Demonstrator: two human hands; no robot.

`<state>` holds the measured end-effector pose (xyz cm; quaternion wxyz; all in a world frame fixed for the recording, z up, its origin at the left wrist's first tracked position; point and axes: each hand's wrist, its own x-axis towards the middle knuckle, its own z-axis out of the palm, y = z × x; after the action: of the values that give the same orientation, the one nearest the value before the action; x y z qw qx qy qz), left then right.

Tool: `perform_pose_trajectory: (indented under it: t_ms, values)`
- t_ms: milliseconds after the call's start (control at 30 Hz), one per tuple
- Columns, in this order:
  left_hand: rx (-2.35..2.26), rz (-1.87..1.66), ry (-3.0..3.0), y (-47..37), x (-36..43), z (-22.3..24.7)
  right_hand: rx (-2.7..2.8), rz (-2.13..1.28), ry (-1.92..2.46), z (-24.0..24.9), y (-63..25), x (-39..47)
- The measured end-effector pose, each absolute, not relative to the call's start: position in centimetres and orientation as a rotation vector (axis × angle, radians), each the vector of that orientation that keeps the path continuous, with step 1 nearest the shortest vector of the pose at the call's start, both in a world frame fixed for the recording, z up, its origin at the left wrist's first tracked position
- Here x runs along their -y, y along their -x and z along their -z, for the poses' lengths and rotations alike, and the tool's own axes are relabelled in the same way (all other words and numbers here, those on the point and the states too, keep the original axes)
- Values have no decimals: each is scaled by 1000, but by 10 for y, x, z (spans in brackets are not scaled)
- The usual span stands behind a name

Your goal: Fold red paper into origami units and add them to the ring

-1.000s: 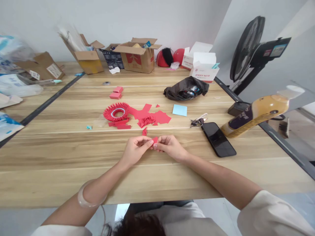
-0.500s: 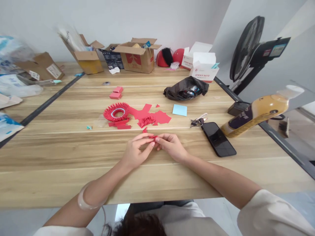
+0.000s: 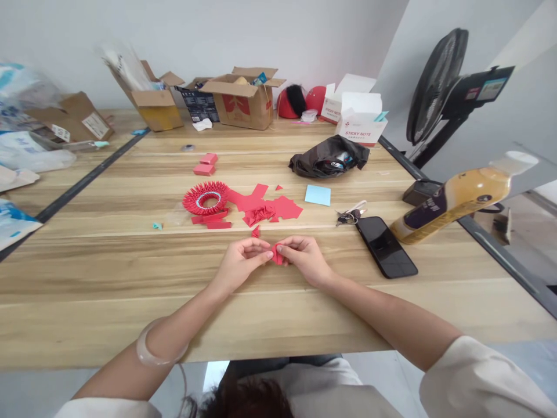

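Note:
Between my two hands is a small folded piece of red paper point(image 3: 277, 254). My right hand point(image 3: 302, 256) pinches it between thumb and fingers. My left hand point(image 3: 241, 261) holds its left edge, thumb tip against the paper and fingers curled above. Just beyond my fingers lies a small folded red piece point(image 3: 256, 231). Farther off, loose red paper sheets point(image 3: 287, 208) lie beside a crumpled heap of red folded pieces point(image 3: 260, 215). To their left sits a spiky red ring of folded paper point(image 3: 190, 200) with a light blue inner band, and red paper strips point(image 3: 213, 219) lie in front of it.
Right of my hands are a black phone point(image 3: 387, 247), keys point(image 3: 348, 217), a leaning drink bottle point(image 3: 456, 200) and a blue sticky-note pad point(image 3: 317, 195). A black plastic bag point(image 3: 313, 159) lies farther back. Cardboard boxes point(image 3: 250, 110) line the wall, and a fan point(image 3: 437, 87) stands at right.
The red paper between my hands has turned and now shows a larger face, hanging lower. My left fingers have drawn back slightly from it, while the thumb stays close.

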<state>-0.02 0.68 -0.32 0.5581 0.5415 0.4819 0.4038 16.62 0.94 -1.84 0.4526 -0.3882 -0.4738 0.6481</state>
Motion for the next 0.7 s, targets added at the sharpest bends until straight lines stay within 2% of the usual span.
perform_pose_trajectory:
  t_ms: [200,467,700]
  values:
    - [-1136,-988,-1240,2,-8,4,1106,-1651,891,19,-166,-11]
    - [-1124,-1052,-1347,1,-6,0,808,-2029,742,15,-169,-14]
    - [-1135,-1056,-1423,2,-5,0,782,-2139,723,16,-172,-16]
